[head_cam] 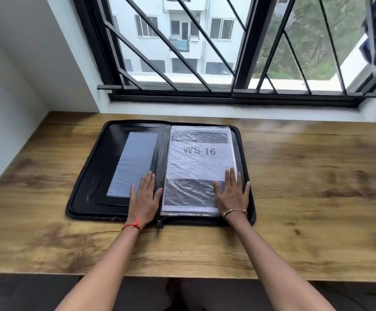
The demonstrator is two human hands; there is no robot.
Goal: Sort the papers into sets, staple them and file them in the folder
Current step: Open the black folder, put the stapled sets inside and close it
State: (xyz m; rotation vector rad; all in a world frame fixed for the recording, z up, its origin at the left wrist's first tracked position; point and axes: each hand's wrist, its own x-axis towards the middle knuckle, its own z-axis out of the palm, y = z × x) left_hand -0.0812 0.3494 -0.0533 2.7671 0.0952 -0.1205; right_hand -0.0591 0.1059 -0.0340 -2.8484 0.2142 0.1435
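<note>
A black zip folder (88, 176) lies open flat on the wooden desk. Its right half holds a stack of papers in clear plastic sleeves (199, 158); the top sheet reads "WS 16". The left half shows a black inner cover with a clear pocket (135, 162). My left hand (144, 196) rests flat, fingers straight, on the lower part of the left cover next to the spine. My right hand (233, 194) lies flat with spread fingers on the lower right corner of the sleeved papers. Neither hand holds anything.
The wooden desk (317, 198) stretches wide on both sides of the folder and ends at a white wall (14, 86) on the left. A barred window (205, 52) runs along the back. The folder's zip pull (159, 225) hangs at the near edge.
</note>
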